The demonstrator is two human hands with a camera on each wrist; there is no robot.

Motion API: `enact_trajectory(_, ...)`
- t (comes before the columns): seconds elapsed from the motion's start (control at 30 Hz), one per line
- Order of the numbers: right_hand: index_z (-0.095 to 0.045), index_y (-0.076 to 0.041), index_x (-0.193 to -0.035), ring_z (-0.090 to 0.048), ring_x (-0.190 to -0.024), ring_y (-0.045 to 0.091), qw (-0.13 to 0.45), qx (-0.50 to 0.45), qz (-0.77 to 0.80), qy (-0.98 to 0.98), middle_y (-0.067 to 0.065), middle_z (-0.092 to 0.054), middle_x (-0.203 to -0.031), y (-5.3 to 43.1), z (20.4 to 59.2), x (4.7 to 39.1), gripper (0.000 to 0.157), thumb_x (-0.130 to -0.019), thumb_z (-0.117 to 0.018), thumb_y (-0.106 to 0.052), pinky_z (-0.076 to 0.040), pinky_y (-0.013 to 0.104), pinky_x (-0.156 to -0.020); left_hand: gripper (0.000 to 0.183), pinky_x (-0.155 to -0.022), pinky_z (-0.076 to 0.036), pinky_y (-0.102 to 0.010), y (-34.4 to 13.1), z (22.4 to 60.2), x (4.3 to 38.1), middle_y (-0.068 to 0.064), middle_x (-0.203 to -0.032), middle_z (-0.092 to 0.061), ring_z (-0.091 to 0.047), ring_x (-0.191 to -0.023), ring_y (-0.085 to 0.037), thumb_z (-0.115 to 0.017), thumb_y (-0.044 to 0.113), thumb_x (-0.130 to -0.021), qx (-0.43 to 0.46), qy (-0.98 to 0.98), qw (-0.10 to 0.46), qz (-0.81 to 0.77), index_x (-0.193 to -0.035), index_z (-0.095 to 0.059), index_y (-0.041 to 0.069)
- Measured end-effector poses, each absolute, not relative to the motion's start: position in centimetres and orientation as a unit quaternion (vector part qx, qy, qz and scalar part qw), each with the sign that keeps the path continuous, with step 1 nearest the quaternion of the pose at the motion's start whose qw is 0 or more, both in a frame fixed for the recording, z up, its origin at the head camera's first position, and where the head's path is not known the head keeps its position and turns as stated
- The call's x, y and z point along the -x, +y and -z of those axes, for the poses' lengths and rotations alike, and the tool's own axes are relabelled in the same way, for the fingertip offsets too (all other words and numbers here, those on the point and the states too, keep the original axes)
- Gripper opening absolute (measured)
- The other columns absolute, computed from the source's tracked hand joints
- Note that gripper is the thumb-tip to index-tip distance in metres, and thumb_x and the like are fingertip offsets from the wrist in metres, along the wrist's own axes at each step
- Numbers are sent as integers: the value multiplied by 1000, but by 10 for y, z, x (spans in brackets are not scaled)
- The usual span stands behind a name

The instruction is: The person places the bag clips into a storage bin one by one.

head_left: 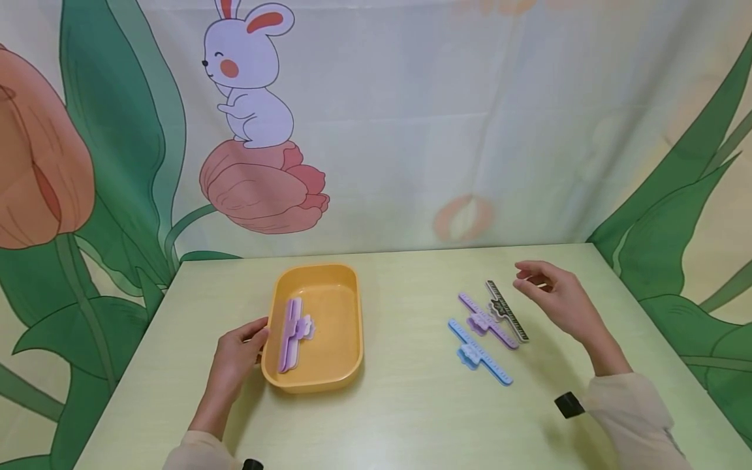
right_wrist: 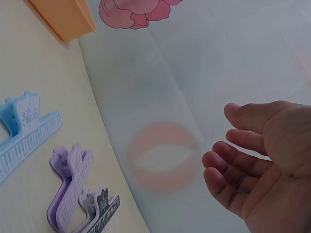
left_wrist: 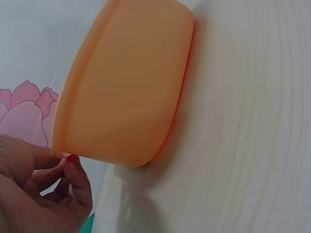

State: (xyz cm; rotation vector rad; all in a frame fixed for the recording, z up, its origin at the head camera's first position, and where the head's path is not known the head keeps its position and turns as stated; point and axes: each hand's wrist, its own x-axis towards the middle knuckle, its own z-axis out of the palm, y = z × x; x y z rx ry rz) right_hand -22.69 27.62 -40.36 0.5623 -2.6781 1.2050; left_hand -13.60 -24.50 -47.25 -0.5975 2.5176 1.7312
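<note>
My left hand (head_left: 232, 359) pinches the left rim of a yellow-orange plastic tray (head_left: 331, 326) between thumb and fingers. Inside the tray, toward its left wall, lies a long purple clip (head_left: 290, 349). To the right of the black-and-white clip (head_left: 510, 316), my right hand (head_left: 561, 300) is raised with loosely bent fingers and nothing in them. Beside that clip on the table is another purple clip (head_left: 493, 328), and nearer the front a blue clip (head_left: 484, 358). Piano-key markings run along the clips' bars in the right wrist view, where the blue clip (right_wrist: 29, 133) shows lettering.
A pale table (head_left: 405, 418) carries everything. Behind it hangs a cloth backdrop (head_left: 388, 143) printed with a rabbit, tulips and leaves. Each sleeve has a small black piece by it, one (head_left: 568, 405) near the right cuff.
</note>
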Motion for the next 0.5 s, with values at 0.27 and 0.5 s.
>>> enact_trajectory(0.27, -63, -1, -136, -61, -93, 16, 73, -176, -397, -898, 13, -70, -111, 282, 407, 224, 39, -104, -66, -23, -49, 16, -76, 45, -69, -54, -21, -244, 472, 136, -25, -131, -61, -62, -93, -19, -51, 19, -110, 196, 806, 14, -558, -149, -51, -4)
enact_trajectory(0.5, -63, -1, -136, -62, -95, 22, 52, -164, -403, -899, 14, -69, -112, 282, 418, 222, 40, -104, -66, -24, -51, 19, -76, 44, -67, -54, -21, -244, 471, 135, -26, -127, -63, -62, -87, -13, -52, 17, -109, 181, 808, 2, -560, -147, -52, -6)
